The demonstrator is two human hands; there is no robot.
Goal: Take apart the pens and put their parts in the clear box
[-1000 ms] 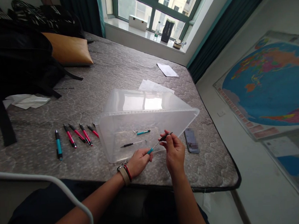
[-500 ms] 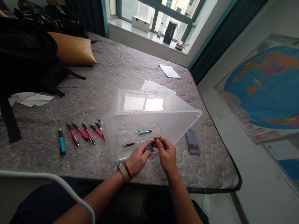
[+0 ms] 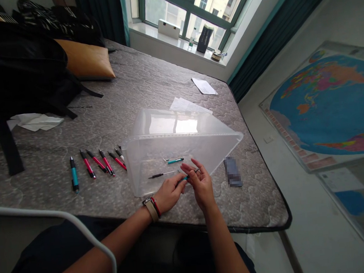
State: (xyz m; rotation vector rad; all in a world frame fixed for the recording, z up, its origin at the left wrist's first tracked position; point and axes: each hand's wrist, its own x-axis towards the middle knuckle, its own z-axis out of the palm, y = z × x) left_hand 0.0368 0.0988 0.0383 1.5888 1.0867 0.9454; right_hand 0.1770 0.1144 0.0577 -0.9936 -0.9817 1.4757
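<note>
My left hand (image 3: 169, 192), with a watch and red band at the wrist, pinches a teal pen (image 3: 185, 178) with a dark end. My right hand (image 3: 201, 186) has its thumb against the dark end of this pen, while its other fingers are stretched out. Both hands are at the mouth of a translucent plastic bin (image 3: 140, 164) lying on its side. Beyond them, inside the bin's outline, lie a teal pen barrel (image 3: 175, 160) and a black pen part with a thin rod (image 3: 156, 176).
Left of the bin lie a teal pen (image 3: 74, 175) and several red pens (image 3: 87, 164). A blurred phone-like object (image 3: 233, 172) rests to the right on the mattress (image 3: 255, 202). Papers (image 3: 190, 105) lie behind the bin. A backpack (image 3: 21, 68) and a white curved tube (image 3: 66, 219) are at left.
My right hand's fingers have opened out from a closer grip around the pen's dark end. My left hand keeps its hold. The view has shifted slightly.
</note>
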